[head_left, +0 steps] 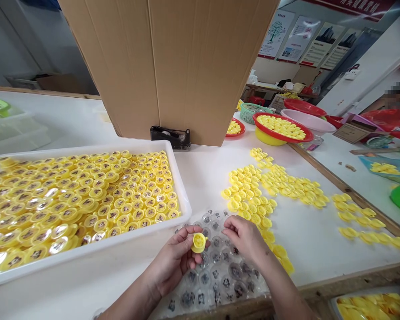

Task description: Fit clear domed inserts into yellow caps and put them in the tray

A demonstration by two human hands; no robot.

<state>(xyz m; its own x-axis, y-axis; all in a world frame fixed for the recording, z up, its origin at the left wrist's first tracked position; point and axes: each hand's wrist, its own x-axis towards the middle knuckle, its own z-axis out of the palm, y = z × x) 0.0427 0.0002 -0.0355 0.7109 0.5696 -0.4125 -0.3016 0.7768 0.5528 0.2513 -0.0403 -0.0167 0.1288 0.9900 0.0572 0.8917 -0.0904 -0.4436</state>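
Note:
Between the thumb and fingers of my left hand (182, 253) is a small yellow cup-shaped piece (199, 242), its open side facing up. Just to the right, my right hand (242, 233) is over the clear round lids (216, 256) with dark printed pictures; its thumb and fingertips are pinched together, and anything between them is too small to make out. Loose yellow pieces (250, 191) lie on the white table beyond my right hand. On the left, a white tray (183, 195) holds many yellow pieces topped with printed lids.
A tall cardboard box (186, 66) stands at the back, with a black tape dispenser (170, 138) at its foot. A red tray (308, 133) of yellow pieces rests on a yellow basin (270, 138). A wooden strip (320, 171) edges the table on the right.

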